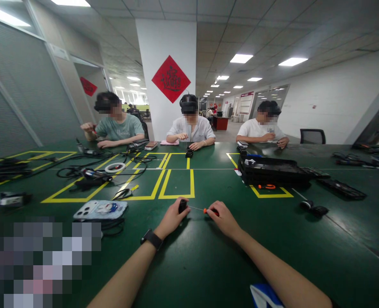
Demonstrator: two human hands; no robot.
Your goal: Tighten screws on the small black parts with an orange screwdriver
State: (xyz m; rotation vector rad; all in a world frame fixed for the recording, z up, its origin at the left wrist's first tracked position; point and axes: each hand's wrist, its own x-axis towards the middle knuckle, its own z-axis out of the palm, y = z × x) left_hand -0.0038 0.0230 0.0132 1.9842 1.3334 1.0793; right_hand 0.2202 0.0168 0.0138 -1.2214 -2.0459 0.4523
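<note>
My left hand [174, 215], with a black watch [152, 239] on its wrist, is closed around a small black part [183, 205], most of it hidden by the fingers. My right hand [223, 217] grips the orange and black handle of a screwdriver [196, 208]. Its thin metal shaft points left and reaches the black part; whether the tip sits in a screw is too small to tell. Both hands are just above the green table [189, 256], near its middle.
A phone in a patterned case [101, 209] and cables lie left. A black tray [272, 169], an orange-handled tool [266, 186] and black parts [313, 208] are right. Blue-and-white material [264, 295] lies by my right forearm. Three people sit opposite.
</note>
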